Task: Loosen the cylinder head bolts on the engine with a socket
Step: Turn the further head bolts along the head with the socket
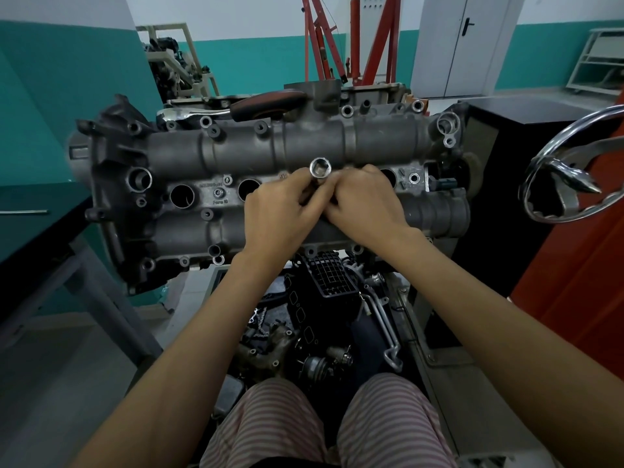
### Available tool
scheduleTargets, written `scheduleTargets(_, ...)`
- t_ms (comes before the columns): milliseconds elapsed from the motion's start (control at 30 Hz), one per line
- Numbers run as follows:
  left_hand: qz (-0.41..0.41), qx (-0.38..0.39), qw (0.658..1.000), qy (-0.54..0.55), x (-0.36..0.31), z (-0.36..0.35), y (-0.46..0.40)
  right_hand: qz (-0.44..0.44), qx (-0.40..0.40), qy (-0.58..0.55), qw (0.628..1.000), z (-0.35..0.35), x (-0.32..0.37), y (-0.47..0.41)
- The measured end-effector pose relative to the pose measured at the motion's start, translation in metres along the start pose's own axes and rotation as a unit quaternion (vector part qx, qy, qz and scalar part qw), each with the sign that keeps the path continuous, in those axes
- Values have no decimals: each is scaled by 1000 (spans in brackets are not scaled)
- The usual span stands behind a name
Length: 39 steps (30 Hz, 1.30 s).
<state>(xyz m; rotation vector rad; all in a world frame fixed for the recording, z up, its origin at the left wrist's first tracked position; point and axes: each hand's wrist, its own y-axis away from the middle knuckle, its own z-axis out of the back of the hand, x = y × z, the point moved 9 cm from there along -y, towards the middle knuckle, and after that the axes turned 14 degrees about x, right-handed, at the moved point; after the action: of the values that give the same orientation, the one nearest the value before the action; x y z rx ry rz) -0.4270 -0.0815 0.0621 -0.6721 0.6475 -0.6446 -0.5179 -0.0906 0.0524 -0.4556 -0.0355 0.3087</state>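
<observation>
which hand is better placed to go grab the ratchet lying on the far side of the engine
Left, probably. The ratchet lies at the engine's far left edge, nearer the left hand. The right hand also seems to have a grip on the socket.

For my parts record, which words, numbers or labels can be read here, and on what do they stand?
Stamped line on the grey metal cylinder head cover, between two round plug holes: too blurred to read.
Short marking just below it: perhaps "Ferra 10", not certain.
Silver metal socket: no text shows.
</observation>
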Motion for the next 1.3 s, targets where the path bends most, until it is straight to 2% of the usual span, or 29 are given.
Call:
scheduleTargets(333, 8, -7, 1000, -16, 1, 0, 0, 2, -23, -41, 999, 7, 1, 2)
scheduleTargets(567, 8, -1, 1000, -2, 0, 0, 1, 4, 0, -4, 1000, 1, 1, -1)
scheduleTargets(733, 1, 7, 999, -38, -3, -1, 0, 3, -25, -28, 999, 6, 1, 1)
scheduleTargets(900, 6, 16, 1000, -17, 2, -2, -1, 4, -14, -16, 1000, 4, 0, 0)
scheduleTargets(1300, -4, -11, 999, -32, 0, 2, 1, -4, -15, -26, 1000, 4, 0, 0)
